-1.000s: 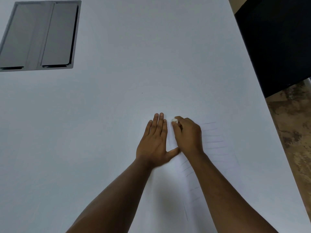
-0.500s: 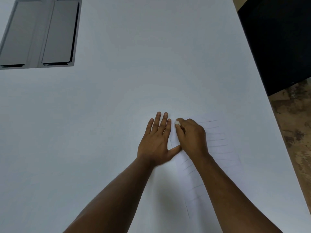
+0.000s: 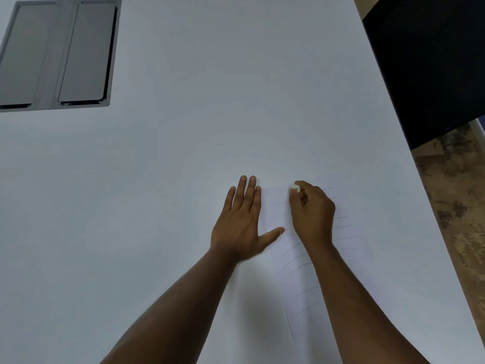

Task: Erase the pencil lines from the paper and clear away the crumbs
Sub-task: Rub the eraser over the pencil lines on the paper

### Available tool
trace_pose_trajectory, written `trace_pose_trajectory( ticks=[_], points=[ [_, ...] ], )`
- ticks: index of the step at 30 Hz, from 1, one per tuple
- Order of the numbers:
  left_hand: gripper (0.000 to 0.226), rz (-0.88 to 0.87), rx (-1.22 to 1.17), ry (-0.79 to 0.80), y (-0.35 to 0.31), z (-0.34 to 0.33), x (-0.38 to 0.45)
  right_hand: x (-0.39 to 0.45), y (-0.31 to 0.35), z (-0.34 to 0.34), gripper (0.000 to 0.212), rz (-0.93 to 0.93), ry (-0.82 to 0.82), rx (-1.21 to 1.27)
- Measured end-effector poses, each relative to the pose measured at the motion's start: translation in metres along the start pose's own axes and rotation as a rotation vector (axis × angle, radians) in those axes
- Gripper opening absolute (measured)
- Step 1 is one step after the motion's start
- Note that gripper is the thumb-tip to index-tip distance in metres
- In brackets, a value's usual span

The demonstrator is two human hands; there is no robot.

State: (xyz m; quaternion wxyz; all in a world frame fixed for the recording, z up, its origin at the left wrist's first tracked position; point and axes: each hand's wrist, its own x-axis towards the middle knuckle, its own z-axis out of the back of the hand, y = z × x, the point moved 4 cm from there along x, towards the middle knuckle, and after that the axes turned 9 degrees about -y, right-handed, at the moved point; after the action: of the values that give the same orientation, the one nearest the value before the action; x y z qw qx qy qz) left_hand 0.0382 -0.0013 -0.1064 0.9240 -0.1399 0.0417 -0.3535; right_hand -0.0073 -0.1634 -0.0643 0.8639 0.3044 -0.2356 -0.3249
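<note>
A white sheet of paper (image 3: pixel 349 245) with several faint pencil lines lies on the white table, hard to tell apart from it. My left hand (image 3: pixel 241 222) lies flat with straight fingers on the paper's left part, thumb spread to the right. My right hand (image 3: pixel 312 214) is curled and pinches a small white eraser (image 3: pixel 294 187) at its fingertips, pressed to the paper near its upper edge. Pencil lines (image 3: pixel 296 261) show beside and under my right forearm. No crumbs can be made out.
The white table (image 3: pixel 183 166) fills most of the view. A grey recessed cable hatch (image 3: pixel 57 53) sits at the far left. The table's right edge runs diagonally, with a black object (image 3: pixel 425 61) and brown floor (image 3: pixel 456 206) beyond it.
My right hand with the eraser has moved right, away from my left hand's fingers, opening a gap of paper between them. My left hand has stayed flat in place.
</note>
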Motion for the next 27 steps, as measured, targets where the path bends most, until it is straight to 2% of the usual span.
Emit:
trace_pose_trajectory(
  ticks=[3,8,13,16,18,22,24,27],
  points=[
    [0.098,-0.053,-0.013,-0.043,-0.002,0.003,-0.001,-0.014,-0.002,0.005,0.015,-0.044,0.011,0.053],
    [0.096,-0.113,0.019,-0.023,-0.002,0.003,0.0,-0.027,0.007,-0.009,0.017,-0.041,0.192,0.134],
    [0.096,-0.107,0.059,0.025,-0.001,-0.001,0.001,-0.026,0.009,-0.014,0.02,-0.019,0.134,0.043],
    [0.097,-0.103,0.061,0.019,-0.002,0.001,0.002,-0.025,0.013,-0.016,0.014,0.122,0.137,-0.064],
    [0.097,-0.094,0.06,0.026,-0.004,0.002,0.002,-0.017,0.004,-0.011,0.011,0.186,0.077,-0.136],
    [0.098,-0.079,0.058,0.028,-0.005,0.004,0.002,0.008,-0.028,0.006,0.013,0.051,-0.038,-0.173],
    [0.098,-0.082,0.053,0.021,-0.005,0.004,0.002,0.009,-0.027,0.005,0.012,0.065,-0.037,-0.139],
    [0.097,-0.088,0.048,0.008,-0.005,0.003,0.001,-0.01,-0.004,-0.009,0.01,0.208,0.034,-0.103]
  ],
)
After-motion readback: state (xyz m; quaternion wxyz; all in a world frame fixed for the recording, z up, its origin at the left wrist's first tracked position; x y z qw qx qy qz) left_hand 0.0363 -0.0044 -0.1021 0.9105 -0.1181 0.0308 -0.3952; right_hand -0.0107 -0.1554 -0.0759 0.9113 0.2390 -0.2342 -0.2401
